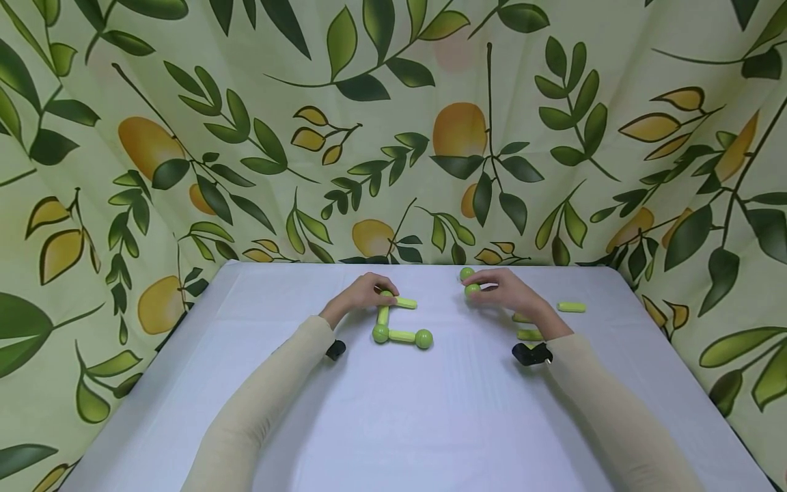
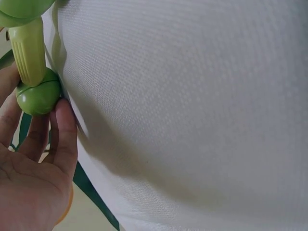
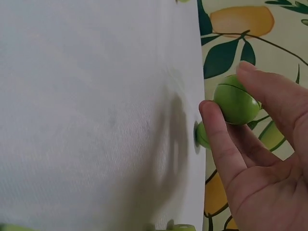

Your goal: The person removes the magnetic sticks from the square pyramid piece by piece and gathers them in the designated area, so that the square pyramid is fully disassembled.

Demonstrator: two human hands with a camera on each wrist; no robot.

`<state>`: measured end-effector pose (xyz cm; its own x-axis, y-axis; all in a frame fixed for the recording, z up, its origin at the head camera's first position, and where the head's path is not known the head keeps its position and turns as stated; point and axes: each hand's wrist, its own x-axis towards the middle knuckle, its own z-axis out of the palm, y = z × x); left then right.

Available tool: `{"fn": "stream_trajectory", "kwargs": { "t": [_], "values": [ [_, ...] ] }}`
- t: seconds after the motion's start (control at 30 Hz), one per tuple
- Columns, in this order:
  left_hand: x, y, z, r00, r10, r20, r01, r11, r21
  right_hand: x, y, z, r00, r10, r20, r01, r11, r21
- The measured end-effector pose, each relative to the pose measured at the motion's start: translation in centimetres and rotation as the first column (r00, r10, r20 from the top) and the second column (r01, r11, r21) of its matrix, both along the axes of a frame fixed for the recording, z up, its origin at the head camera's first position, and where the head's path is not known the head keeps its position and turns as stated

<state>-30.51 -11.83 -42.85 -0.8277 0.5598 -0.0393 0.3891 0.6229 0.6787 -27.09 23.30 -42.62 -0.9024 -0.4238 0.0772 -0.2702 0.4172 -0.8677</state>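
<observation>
White table (image 1: 430, 410), ball (image 3: 236, 102) in right fingers (image 3: 220, 139)

I'm getting bright, diffuse light in the head view, while a soft-edged shadow (image 3: 156, 161) is darkening the cloth (image 3: 86, 96) beside the right hand (image 3: 267, 183).

The desk (image 1: 455, 410) has a white, finely textured surface; on its far half lie a joined shape of green balls and rods (image 1: 380, 333), a separate green ball (image 1: 467, 273) near the far edge, and loose light-green rods (image 1: 572, 307) to the right
</observation>
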Motion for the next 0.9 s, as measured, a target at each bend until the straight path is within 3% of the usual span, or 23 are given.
{"fn": "stream_trajectory", "kwargs": {
  "t": [0.47, 0.9],
  "values": [
    [0.2, 0.2, 0.1, 0.998, 0.043, 0.036, -0.042, 0.999, -0.018, -0.8, 1.3, -0.4, 0.995, -0.096, 0.01, 0.095, 0.993, 0.07],
    [0.3, 0.2, 0.2, 0.998, 0.043, 0.04, -0.042, 0.999, -0.02, -1.3, 0.6, -0.9, 0.995, -0.105, -0.003, 0.105, 0.992, 0.077]
  ]
}}
